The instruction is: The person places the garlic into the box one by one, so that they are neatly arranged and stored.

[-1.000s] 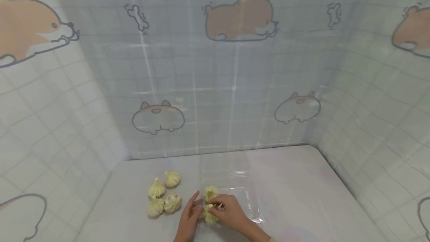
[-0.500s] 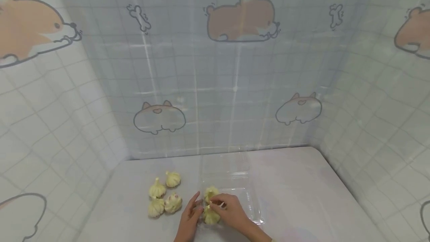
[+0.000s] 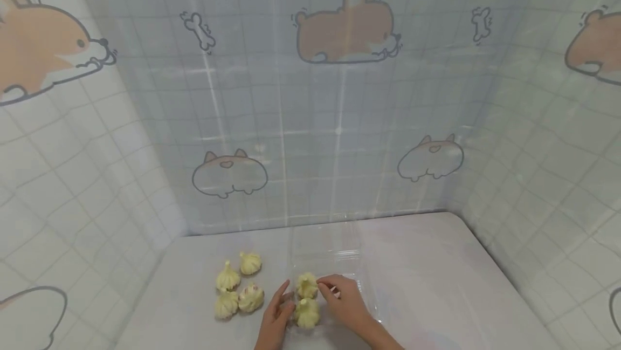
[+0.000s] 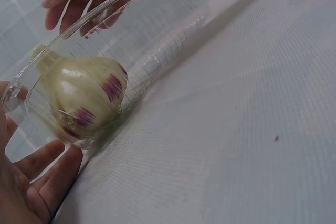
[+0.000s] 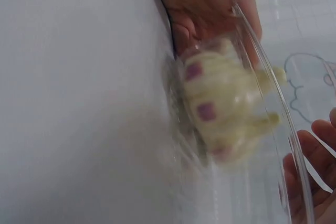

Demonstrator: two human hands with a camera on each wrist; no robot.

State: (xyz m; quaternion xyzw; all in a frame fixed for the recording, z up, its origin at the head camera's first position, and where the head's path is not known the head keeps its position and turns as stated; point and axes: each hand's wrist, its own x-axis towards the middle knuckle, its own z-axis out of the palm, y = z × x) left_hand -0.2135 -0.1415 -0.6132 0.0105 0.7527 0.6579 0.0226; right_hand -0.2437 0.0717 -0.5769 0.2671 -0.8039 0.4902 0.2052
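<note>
Two pale garlic bulbs, a far one [image 3: 307, 286] and a near one [image 3: 307, 313], sit in the left part of a clear plastic container [image 4: 191, 24]. My left hand [image 3: 275, 315] rests along the container's left side, its fingers extended against the wall beside the bulbs. Over the container, just right of the bulbs, my right hand [image 3: 345, 300] hovers with relaxed fingers and holds nothing. In the left wrist view a garlic bulb [image 4: 84, 93] with purple patches shows through the clear wall.
Left of the container lies a cluster of garlic bulbs, among them one with reddish marks [image 3: 250, 298] and one at the back [image 3: 250, 263]. The container's clear lid [image 3: 326, 238] lies folded back toward the patterned wall [image 3: 310, 107].
My right hand has let go of the near garlic bulb's stem and moved to the right, away from it. The left hand stays at the container's side.
</note>
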